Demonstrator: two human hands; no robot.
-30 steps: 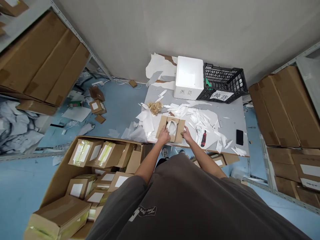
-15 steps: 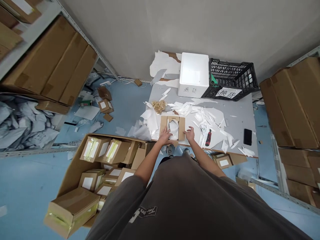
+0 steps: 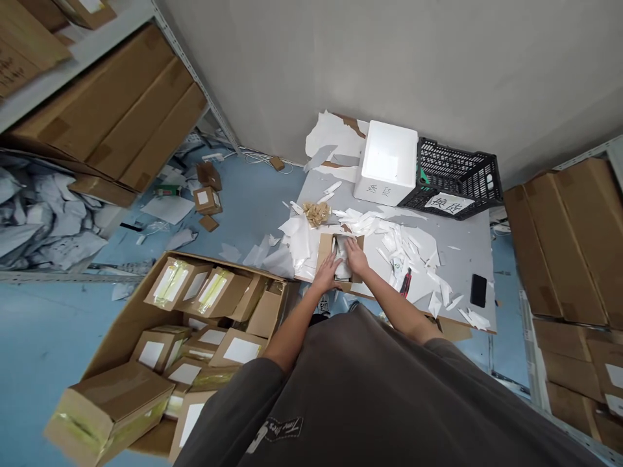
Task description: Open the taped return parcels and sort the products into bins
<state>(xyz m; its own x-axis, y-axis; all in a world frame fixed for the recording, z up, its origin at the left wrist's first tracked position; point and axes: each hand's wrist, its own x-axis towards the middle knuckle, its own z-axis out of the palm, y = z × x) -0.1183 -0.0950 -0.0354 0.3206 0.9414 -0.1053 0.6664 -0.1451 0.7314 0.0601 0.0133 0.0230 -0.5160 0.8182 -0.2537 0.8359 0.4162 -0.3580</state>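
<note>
A small open cardboard box (image 3: pixel 324 250) stands at the table's front edge, its flaps folded outward. White wrapped material (image 3: pixel 342 267) shows inside it. My left hand (image 3: pixel 328 272) lies at the box's left side, fingers stretched over the opening. From the right, my right hand (image 3: pixel 355 256) reaches over the box with its fingers extended onto the white contents. Neither hand visibly grips anything. Just behind the box lies a crumpled brown paper bundle (image 3: pixel 316 213). A red and black utility knife (image 3: pixel 405 283) rests on paper scraps to the right.
White paper scraps (image 3: pixel 399 240) spread across the grey table (image 3: pixel 457 259). At the back stand a white foam box (image 3: pixel 384 185) and a black plastic crate (image 3: pixel 457 172). A phone (image 3: pixel 479 290) lies at right. A large carton (image 3: pixel 109 331) of taped boxes is at my left; shelves flank both sides.
My right hand has moved left from beside the box's right flap onto its contents. My left hand stays at the box. The whole view has shifted slightly.
</note>
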